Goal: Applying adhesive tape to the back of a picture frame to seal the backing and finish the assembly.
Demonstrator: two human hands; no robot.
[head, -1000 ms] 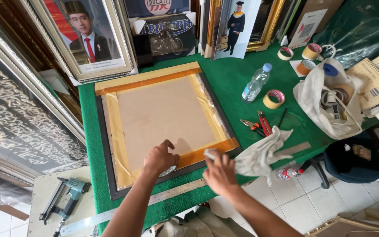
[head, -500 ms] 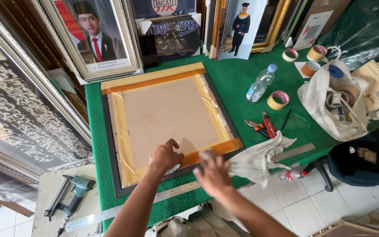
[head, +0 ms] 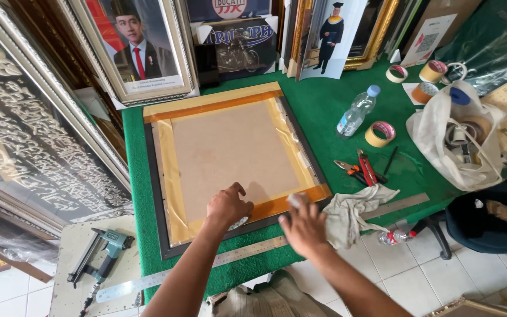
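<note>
Head view: left hand [head: 227, 206] curled, pressing down on the near taped edge of the picture frame back [head: 233, 154]. Right hand [head: 304, 226] at its 3 o'clock, fingers loosely bent over the frame's near-right corner; couldn't tell what it gripped. White rag [head: 353, 212] just right of it.

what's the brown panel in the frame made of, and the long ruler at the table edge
The backing panel looks like hardboard or thick card: flat, matte, even tan, with glossy brown tape along its edges. The long ruler seems to be bare metal, likely steel or aluminium: thin, silver-grey, with a dull sheen.
</note>
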